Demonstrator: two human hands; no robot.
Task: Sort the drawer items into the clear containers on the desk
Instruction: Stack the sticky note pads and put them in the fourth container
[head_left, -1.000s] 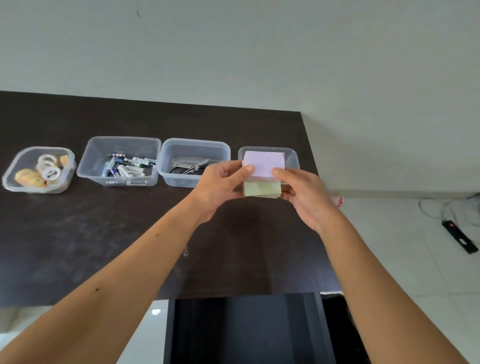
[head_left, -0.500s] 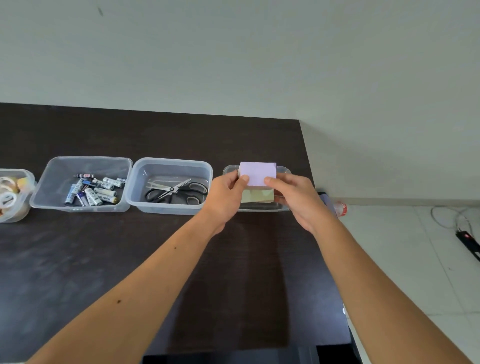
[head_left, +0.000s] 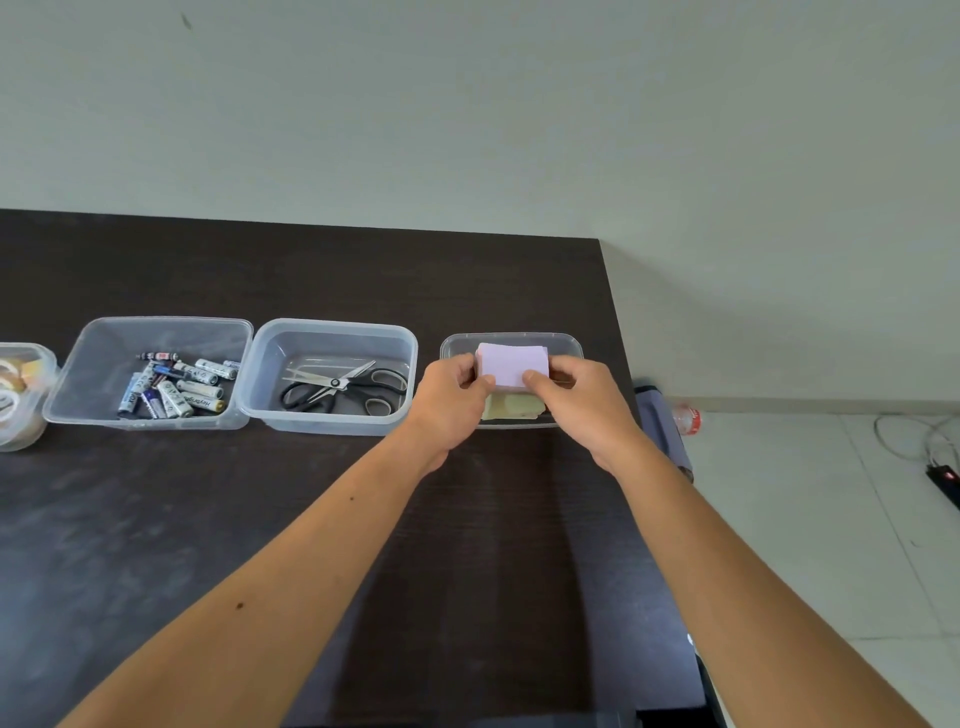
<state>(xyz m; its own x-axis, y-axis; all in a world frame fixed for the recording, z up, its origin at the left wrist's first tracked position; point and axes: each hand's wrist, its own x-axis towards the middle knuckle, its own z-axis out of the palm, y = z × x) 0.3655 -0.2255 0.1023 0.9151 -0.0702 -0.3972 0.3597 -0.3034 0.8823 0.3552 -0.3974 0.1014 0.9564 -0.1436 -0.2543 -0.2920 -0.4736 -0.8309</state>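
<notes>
Since the earlier frame both hands have carried the note pads lower into the clear container near the desk's right edge. The left hand and right hand pinch the pale purple pad by its sides. It sits above a yellowish pad inside the container.

Tape tub cut off by the left edge, only its right part in view. Yellow pad mostly hidden under the purple pad and both hands. Near wall of the right tub covered by the left hand and right hand. Battery labels too small to read. Dark object past the desk edge unidentifiable. Both elbows cropped at the bottom.
</notes>
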